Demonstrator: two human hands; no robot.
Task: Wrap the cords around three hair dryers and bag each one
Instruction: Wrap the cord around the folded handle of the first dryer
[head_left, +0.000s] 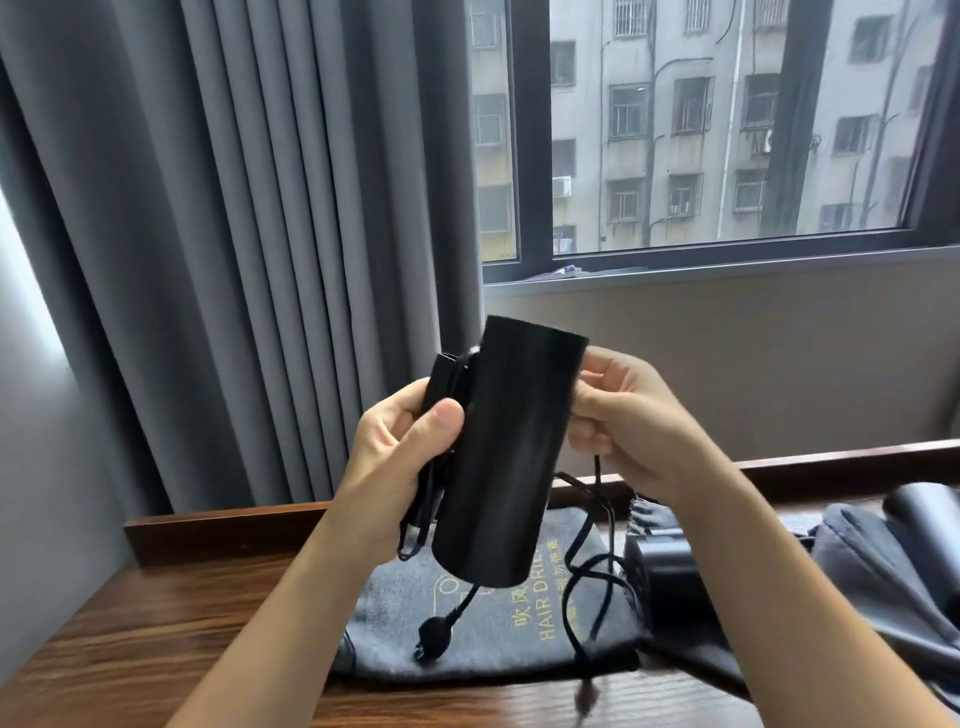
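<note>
I hold a black hair dryer (506, 447) upright above the table. My left hand (400, 457) grips its folded handle together with a few loops of cord. My right hand (628, 421) pinches the black cord (597, 478) at the barrel's right side. The rest of the cord hangs down in loose loops, and its plug (431, 636) dangles over a grey drawstring bag (467, 623) with yellow "HAIR DRIER" print lying flat on the table. A second black dryer (670, 577) lies to the right. A third dryer (924, 525) shows at the far right edge among grey bag cloth (883, 577).
The wooden table (182, 623) has a raised rim (228, 525) along its back edge. Grey curtains (234, 234) hang behind on the left, and a window (727, 130) with a sill lies behind on the right.
</note>
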